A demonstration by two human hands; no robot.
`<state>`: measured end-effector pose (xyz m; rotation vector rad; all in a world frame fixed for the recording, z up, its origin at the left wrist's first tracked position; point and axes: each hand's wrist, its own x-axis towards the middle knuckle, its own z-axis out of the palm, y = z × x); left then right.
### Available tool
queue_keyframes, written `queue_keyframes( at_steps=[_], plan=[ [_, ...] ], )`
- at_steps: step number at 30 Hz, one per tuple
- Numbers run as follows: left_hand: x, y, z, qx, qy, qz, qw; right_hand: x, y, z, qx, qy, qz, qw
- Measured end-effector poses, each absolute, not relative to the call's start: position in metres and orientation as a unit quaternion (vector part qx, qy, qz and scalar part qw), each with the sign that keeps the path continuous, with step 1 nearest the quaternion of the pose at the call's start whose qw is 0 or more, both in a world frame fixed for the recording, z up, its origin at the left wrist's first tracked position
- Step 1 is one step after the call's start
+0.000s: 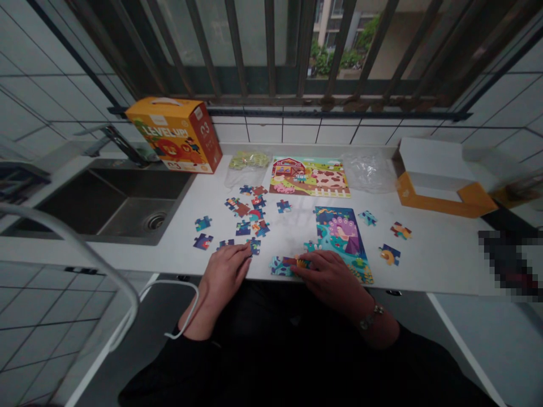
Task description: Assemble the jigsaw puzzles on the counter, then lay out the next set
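My left hand [226, 273] is at the front edge of the white counter, its fingers closed together at a dark blue-green puzzle piece [255, 245]. A second blue piece [225, 243] lies partly behind its knuckles. My right hand [333, 278] stretches its fingers over a short joined strip of puzzle pieces [280, 265] with leaves and a brown part. That strip lies left of a partly assembled puzzle [339, 229] showing a pink-purple dinosaur. My right palm and fingers hide the puzzle's lower left part.
Loose puzzle pieces [244, 209] cluster left of centre; several others, including a moon piece [389, 255], lie at right. Behind are a farm picture puzzle [309, 177], plastic bags [371, 172], an orange box [176, 135] and an open box [441, 198]. A sink [127, 226] is left.
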<state>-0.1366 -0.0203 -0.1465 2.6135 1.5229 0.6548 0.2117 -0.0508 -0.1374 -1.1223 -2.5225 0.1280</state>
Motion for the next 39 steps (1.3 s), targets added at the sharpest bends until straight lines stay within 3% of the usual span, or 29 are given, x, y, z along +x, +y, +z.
queue_keyframes(
  at_steps=[12,29,39],
  plan=[
    [-0.128,-0.021,-0.140,0.869,0.433,0.225,0.075,0.224,-0.052,-0.138,-0.422,-0.891,0.043,0.162],
    [-0.122,-0.023,-0.133,0.854,0.452,0.243,0.085,0.234,-0.050,-0.147,-0.430,-0.870,0.081,0.226],
    [-0.110,-0.028,-0.125,0.867,0.457,0.181,0.076,0.234,-0.049,-0.148,-0.424,-0.873,0.086,0.226]
  ],
)
